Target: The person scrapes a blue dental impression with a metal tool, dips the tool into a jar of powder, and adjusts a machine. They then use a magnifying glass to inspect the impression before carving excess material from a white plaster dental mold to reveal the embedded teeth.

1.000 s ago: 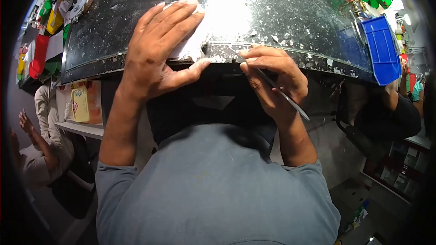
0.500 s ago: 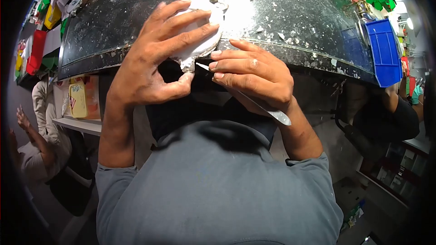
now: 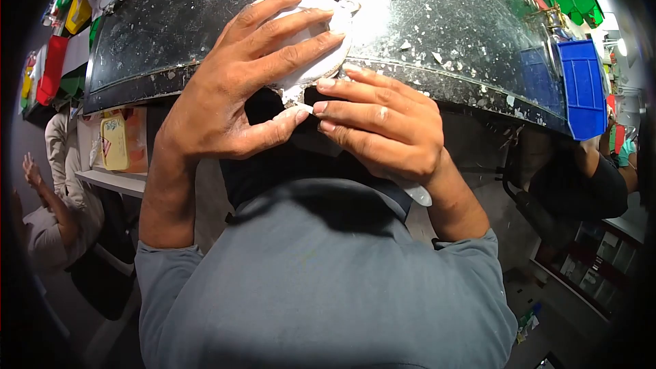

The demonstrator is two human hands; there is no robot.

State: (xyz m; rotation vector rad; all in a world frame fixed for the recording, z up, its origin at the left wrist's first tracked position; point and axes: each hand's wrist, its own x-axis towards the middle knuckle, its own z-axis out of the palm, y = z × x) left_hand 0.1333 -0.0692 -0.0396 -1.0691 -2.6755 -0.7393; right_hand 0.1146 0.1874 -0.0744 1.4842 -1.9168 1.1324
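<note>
The left hand [image 3: 225, 102] now clamps the white rounded plaster piece [image 3: 311, 37] at the black speckled tabletop [image 3: 444, 20] edge; the right hand [image 3: 383, 130], fingers closed on the thin metal blade [image 3: 417, 195], has moved against its rim.

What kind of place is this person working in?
Probably a small workshop or assembly room: a black, debris-speckled workbench, blue plastic parts bins with green ones beside them, and other seated people, one at the left, working nearby.
</note>
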